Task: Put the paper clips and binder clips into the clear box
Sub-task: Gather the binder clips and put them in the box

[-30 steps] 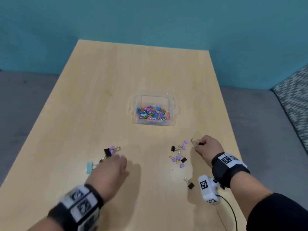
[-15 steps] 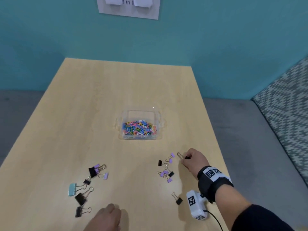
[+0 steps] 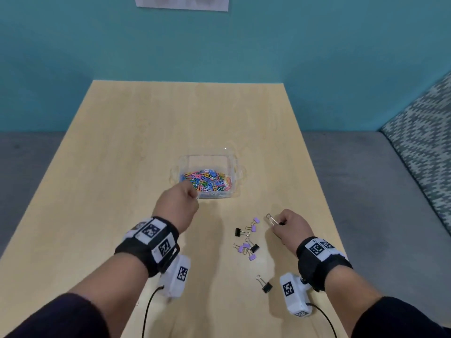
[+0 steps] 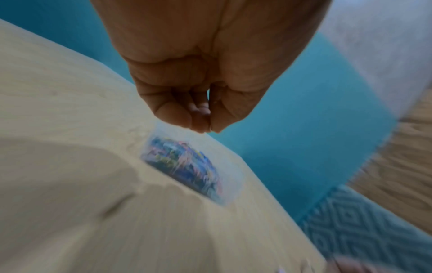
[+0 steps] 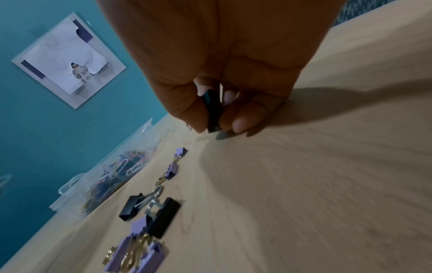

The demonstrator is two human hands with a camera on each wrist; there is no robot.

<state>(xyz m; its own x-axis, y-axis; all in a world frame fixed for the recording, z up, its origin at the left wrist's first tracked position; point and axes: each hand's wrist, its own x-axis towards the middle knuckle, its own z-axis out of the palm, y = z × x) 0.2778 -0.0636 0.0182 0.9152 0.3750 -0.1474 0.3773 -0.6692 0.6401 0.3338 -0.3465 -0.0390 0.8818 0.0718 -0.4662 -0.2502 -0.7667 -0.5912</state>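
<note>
The clear box (image 3: 235, 167) sits mid-table, its bottom covered with coloured paper clips (image 3: 207, 180); it appears blurred in the left wrist view (image 4: 230, 184). My left hand (image 3: 192, 195) hovers at the box's near-left corner with curled fingers (image 4: 177, 114), and no clip shows between them. My right hand (image 3: 278, 224) pinches a black binder clip (image 3: 271, 219), low over the table, its body (image 5: 211, 109) between thumb and fingertips. Several purple and black binder clips (image 3: 246, 237) lie left of that hand. One black binder clip (image 3: 264, 284) lies nearer me.
The wooden table (image 3: 122, 167) ends close to my right wrist, with grey floor and a patterned cushion (image 3: 419, 142) beyond. A paper sheet (image 5: 67, 61) hangs on the teal wall. My left forearm covers the table's near-left part. Cables trail from both wrist cameras.
My left hand moved from the near-left table edge forward to the box's near corner. The right hand stayed put, still pinching the black clip. The head view tilted up a little.
</note>
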